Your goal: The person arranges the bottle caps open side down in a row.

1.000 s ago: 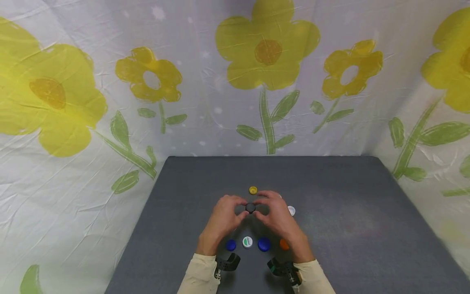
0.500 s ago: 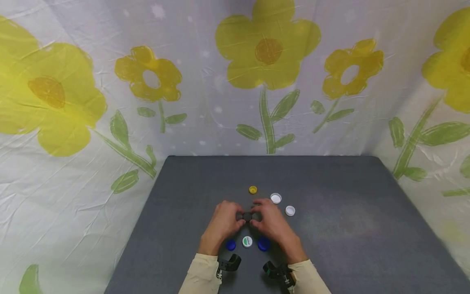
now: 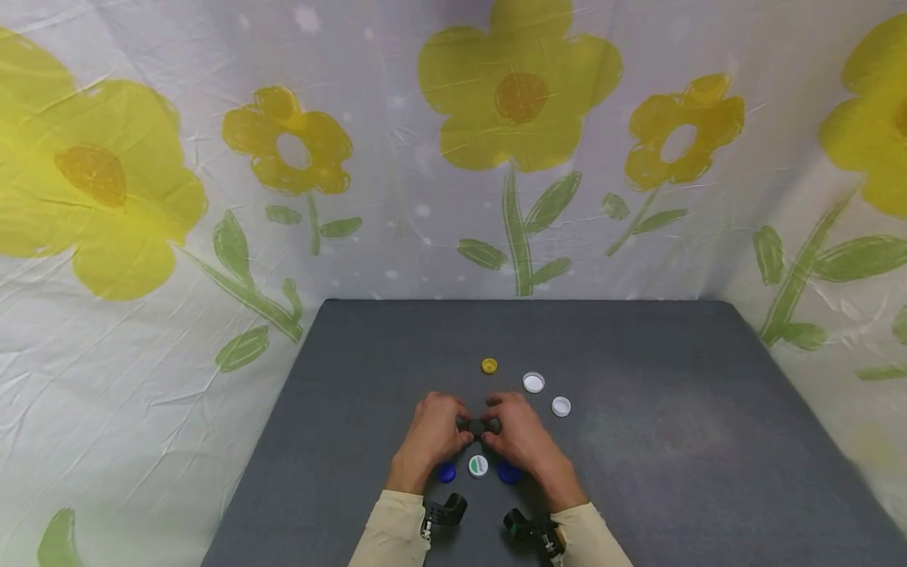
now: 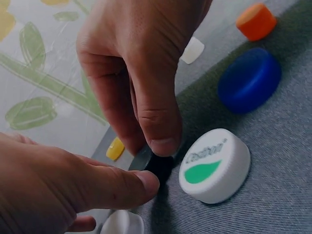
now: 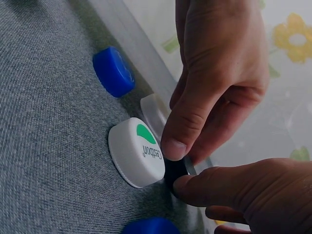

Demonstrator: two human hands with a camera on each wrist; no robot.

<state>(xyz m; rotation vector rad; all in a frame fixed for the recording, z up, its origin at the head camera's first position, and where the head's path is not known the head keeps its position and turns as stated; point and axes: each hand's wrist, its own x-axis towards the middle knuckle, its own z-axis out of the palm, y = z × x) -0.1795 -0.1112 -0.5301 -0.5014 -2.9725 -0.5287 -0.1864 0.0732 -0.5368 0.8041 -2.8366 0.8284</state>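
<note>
A black bottle cap point(image 3: 477, 428) is pinched between both hands, low over the grey table just behind a white cap with a green leaf print point(image 3: 478, 466). My left hand point(image 3: 434, 431) grips its left side with thumb and fingers, and my right hand point(image 3: 520, 433) holds the right side. In the left wrist view the right hand point(image 4: 141, 68) comes down from the top, while the left thumb presses the black cap from lower left. The right wrist view has the black cap point(image 5: 175, 174) right beside the white printed cap point(image 5: 136, 152), its far side hidden by fingers.
Flanking the printed cap are a small blue cap point(image 3: 446, 472) and a larger blue cap point(image 3: 509, 472). An orange cap point(image 4: 256, 22) lies further right. Behind the hands are a yellow cap point(image 3: 490, 365) and two white caps, one larger point(image 3: 534, 383). Another white cap point(image 5: 153, 113) is near the left hand.
Both hands have drawn the black cap toward the person, close to the printed cap. The white caps at the back right have come into full view; the orange cap is now hidden in the head view.
</note>
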